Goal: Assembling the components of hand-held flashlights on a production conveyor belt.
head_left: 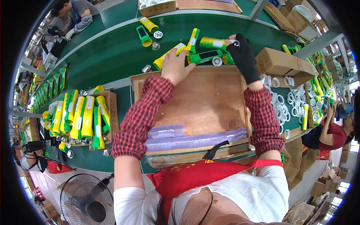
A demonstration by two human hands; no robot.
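Observation:
Across the far edge of a wooden tray [202, 93], several yellow-and-green flashlights lie on the green bench. My left hand [175, 65] is bare, its fingers spread over a yellow flashlight [160, 62] and touching it. Beside those fingers another flashlight [193, 39] points away. My right hand [243, 56], in a black fingerless glove, is closed on a motion-blurred flashlight [213, 42], held by its end; a shiny bit shows at the fingertips. Just below it lie a green flashlight [205, 56] and a silver reflector [217, 61].
Stacked clear discs [195, 141] line the tray's near side. A box of flashlights [84, 116] stands left; white rings [279, 108] and a cardboard box [281, 63] are right. Two flashlights [149, 25] lie farther back. A fan [88, 202] stands lower left. Co-workers [80, 17] work nearby.

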